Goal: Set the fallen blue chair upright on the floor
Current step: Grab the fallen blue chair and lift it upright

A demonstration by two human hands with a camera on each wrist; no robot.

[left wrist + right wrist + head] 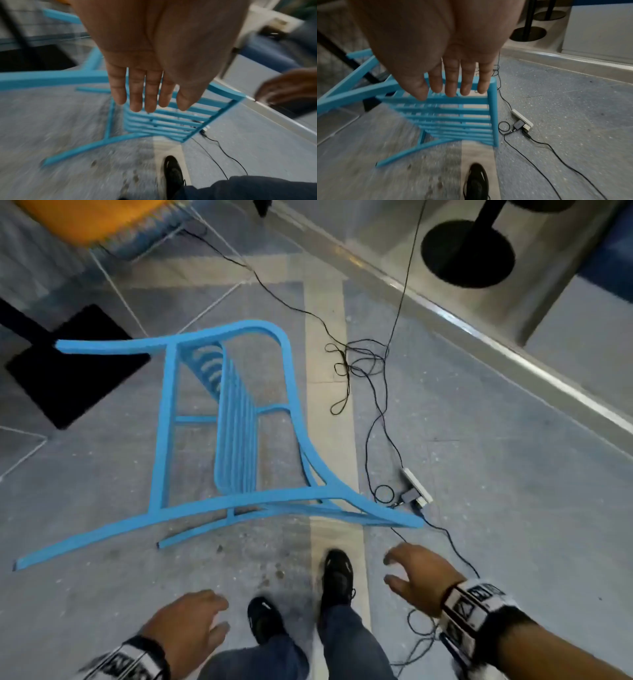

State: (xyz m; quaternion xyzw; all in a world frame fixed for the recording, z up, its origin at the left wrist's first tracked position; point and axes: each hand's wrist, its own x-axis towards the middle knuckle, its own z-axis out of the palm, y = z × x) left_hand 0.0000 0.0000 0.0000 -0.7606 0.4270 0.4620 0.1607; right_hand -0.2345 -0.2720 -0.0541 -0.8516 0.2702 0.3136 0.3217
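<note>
The blue slatted metal chair [236, 436] lies tipped on its side on the grey floor, its legs pointing toward the left and toward me. Both wrist views show its slatted seat [164, 121] [453, 117] just beyond my fingertips. My left hand [191, 625] hovers low in front of me, fingers straight [137, 94], holding nothing and apart from the chair. My right hand [411, 573] reaches forward with fingers spread loosely [452, 83], close to the chair's near right corner [411, 522] but not touching it.
Thin black cables [363, 364] trail across the floor right of the chair, running to a white power strip [416, 486] [522, 120]. A black table base [68, 371] sits left, round black pedestal bases [467, 253] at back right, an orange seat [92, 217] at top left. My black shoes [337, 577] stand below.
</note>
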